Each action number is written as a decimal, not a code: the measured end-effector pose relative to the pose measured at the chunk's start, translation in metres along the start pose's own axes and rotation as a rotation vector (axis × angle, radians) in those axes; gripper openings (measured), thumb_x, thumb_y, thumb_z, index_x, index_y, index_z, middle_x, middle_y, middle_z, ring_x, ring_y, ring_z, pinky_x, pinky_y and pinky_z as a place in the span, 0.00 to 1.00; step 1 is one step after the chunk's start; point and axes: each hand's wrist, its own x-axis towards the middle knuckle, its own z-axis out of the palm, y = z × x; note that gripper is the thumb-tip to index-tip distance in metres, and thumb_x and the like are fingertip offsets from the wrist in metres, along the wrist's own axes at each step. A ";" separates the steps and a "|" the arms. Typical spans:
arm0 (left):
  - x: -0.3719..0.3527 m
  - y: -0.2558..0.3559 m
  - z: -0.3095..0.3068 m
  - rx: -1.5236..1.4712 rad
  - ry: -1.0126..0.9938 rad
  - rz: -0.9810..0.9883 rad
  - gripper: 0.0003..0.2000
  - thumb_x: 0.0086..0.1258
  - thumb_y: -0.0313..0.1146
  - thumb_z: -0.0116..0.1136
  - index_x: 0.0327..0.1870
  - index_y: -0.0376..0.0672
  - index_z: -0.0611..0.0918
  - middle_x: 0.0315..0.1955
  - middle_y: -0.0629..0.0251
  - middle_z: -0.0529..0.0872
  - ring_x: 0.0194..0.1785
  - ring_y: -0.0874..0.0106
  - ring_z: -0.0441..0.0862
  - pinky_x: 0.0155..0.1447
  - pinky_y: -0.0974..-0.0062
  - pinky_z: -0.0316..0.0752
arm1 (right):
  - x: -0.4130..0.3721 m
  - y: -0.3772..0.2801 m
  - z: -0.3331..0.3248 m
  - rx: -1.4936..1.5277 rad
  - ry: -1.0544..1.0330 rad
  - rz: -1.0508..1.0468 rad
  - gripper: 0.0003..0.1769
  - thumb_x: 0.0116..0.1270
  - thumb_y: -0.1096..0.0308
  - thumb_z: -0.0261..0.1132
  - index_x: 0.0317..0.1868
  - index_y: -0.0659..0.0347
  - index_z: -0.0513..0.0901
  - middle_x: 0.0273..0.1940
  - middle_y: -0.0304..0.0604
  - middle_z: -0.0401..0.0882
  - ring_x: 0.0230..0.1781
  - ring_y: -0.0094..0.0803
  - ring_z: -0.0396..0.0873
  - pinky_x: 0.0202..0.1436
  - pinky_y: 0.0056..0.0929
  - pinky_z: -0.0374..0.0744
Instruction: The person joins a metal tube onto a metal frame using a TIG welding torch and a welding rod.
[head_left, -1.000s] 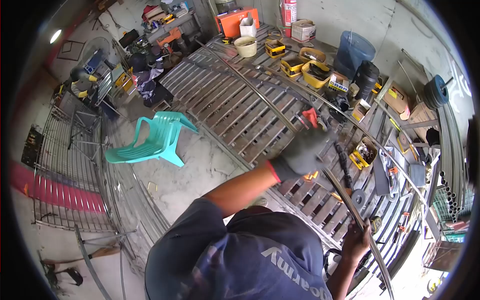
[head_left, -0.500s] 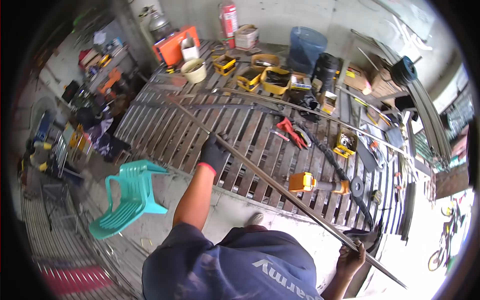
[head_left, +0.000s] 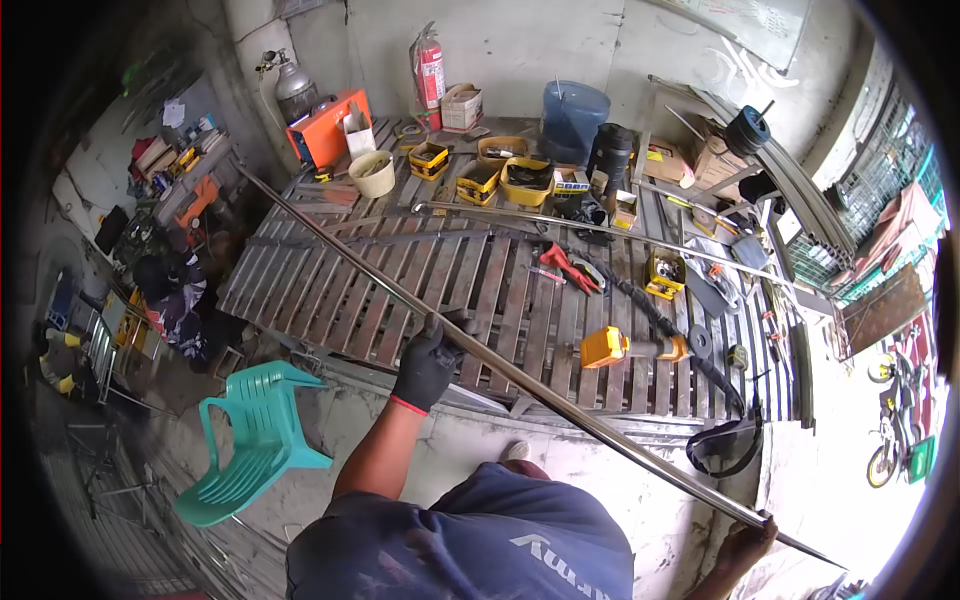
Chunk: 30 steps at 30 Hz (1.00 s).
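Note:
A long shiny metal tube [head_left: 560, 403] runs diagonally across the view, held above the slatted metal workbench [head_left: 395, 340] and past its front edge. My left hand [head_left: 430, 365], in a black glove with a red cuff, is closed around the tube near its middle. Lower right, my right hand [head_left: 748, 543] grips the tube close to its near end; some of its fingers are hidden. Beyond the tube, a cordless angle grinder with a yellow-orange battery [head_left: 604, 347] lies on the slats. Red-handled pliers [head_left: 572, 268] rest farther back.
Another long tube [head_left: 600, 233] lies across the bench. Yellow bins [head_left: 527, 180], a cream bucket [head_left: 373, 174] and a blue bucket [head_left: 575, 122] stand at the back. A green plastic chair [head_left: 255, 440] is on the left floor. A person [head_left: 175, 300] crouches beyond it.
The tube has risen nearer to me, its far end now reaching past the bench's left back corner. My right hand has moved right and down with it. The view has shifted too.

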 end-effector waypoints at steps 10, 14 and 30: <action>-0.076 0.078 -0.028 -0.037 -0.317 -0.007 0.24 0.93 0.44 0.57 0.77 0.34 0.80 0.67 0.53 0.90 0.64 0.64 0.89 0.70 0.60 0.84 | -0.183 0.023 -0.030 -0.086 0.380 -0.168 0.18 0.84 0.54 0.69 0.62 0.58 0.87 0.50 0.50 0.92 0.43 0.40 0.91 0.40 0.39 0.88; -0.066 0.109 -0.032 0.342 -0.296 0.140 0.24 0.92 0.39 0.59 0.79 0.34 0.79 0.68 0.50 0.89 0.69 0.59 0.88 0.68 0.58 0.87 | -0.253 0.039 -0.018 -0.004 0.298 -0.162 0.16 0.86 0.55 0.65 0.56 0.60 0.86 0.48 0.66 0.93 0.37 0.47 0.90 0.37 0.38 0.88; -0.058 0.155 0.037 2.217 -0.320 1.704 0.27 0.89 0.39 0.63 0.83 0.40 0.75 0.72 0.50 0.87 0.70 0.53 0.89 0.76 0.57 0.84 | -0.442 0.062 -0.042 0.192 0.299 -0.438 0.14 0.87 0.57 0.63 0.55 0.58 0.89 0.51 0.64 0.95 0.36 0.48 0.94 0.42 0.42 0.91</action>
